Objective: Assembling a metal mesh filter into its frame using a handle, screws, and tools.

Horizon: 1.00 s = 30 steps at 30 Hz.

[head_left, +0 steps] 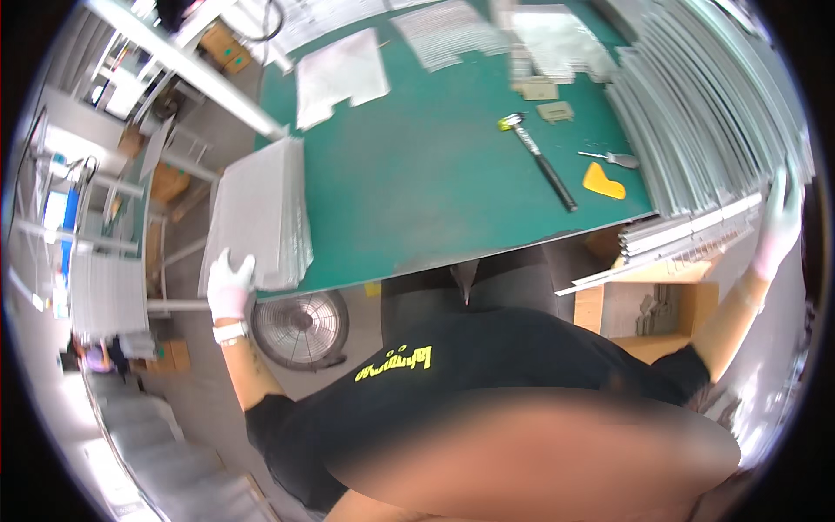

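Note:
My left hand (230, 283), in a white glove, lies on the near left corner of a stack of pale grey sheets (261, 200) at the table's left edge. Its thumb and fingers are apart. Far to the right, my gloved right hand (781, 217) rests with stretched fingers against the outer side of a long row of grey-white panels (713, 113). Neither hand appears to hold anything. On the green tabletop (417, 165) lie a hammer (544, 165) with a black grip, a screwdriver (619, 160) and a yellow scraper (603, 181).
Notched pale sheets (344, 76) lie along the table's far side. Two small beige pieces (539, 89) sit near the panels. Below the table stand a round floor fan (300, 329) and an open cardboard box (589, 311). A white post (191, 70) rises at the far left.

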{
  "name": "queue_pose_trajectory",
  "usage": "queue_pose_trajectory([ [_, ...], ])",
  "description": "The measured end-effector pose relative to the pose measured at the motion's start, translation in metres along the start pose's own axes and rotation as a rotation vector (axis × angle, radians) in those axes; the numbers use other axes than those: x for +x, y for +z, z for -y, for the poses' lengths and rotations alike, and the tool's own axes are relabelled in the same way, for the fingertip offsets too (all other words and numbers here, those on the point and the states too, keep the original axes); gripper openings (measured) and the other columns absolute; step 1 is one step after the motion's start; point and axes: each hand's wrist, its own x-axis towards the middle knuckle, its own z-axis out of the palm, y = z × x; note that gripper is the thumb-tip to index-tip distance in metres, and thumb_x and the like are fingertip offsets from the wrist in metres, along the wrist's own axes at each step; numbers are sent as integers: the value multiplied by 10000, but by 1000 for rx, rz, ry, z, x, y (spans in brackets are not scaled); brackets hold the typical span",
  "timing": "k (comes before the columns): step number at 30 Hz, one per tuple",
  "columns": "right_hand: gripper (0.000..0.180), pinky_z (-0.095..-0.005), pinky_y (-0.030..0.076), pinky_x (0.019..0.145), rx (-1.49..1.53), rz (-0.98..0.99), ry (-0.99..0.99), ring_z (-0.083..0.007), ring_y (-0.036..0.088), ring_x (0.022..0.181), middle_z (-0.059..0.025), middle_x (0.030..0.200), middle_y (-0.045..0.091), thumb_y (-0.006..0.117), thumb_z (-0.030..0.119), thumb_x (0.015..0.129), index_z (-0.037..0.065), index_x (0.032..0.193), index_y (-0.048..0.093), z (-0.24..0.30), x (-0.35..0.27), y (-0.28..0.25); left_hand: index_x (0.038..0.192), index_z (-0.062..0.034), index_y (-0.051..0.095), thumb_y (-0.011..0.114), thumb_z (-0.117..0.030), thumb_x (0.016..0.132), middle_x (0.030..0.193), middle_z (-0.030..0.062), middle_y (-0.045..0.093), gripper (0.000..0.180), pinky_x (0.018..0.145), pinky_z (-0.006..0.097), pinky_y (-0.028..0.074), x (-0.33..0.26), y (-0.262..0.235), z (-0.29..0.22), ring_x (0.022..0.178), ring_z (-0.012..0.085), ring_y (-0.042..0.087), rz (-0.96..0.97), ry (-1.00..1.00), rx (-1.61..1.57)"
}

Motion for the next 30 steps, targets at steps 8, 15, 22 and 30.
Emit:
queue_pose_trajectory([
  [8,375,-211,427,656,506,435,35,-65,465,706,-4,905,639,604,121,1011,7,1369,611,88,-151,89,1466,78,416,695,-662,803,1540,316,367,1032,1162,420,373,-30,15,-38,1421,413,411,263,17,205],
  [15,363,-247,461,686,595,685,-50,-98,509,709,-51,826,624,617,70,981,17,1340,636,140,-171,117,1404,72,517,730,-537,842,1352,286,597,855,1070,412,463,-8,-9,11,1248,367,604,136,-18,-477],
  [22,353,-288,501,696,662,864,-194,-172,598,678,-96,755,632,647,154,947,11,1269,667,186,-198,138,1294,20,622,746,-573,779,1177,234,685,795,964,447,516,-40,28,-64,1075,376,666,-211,404,214],
  [30,369,-329,535,730,818,967,-378,-233,649,731,-119,862,682,677,83,891,4,1250,663,223,-219,141,1174,-28,694,623,-328,926,904,175,724,396,742,447,561,-10,32,-58,790,366,695,-175,229,124],
])
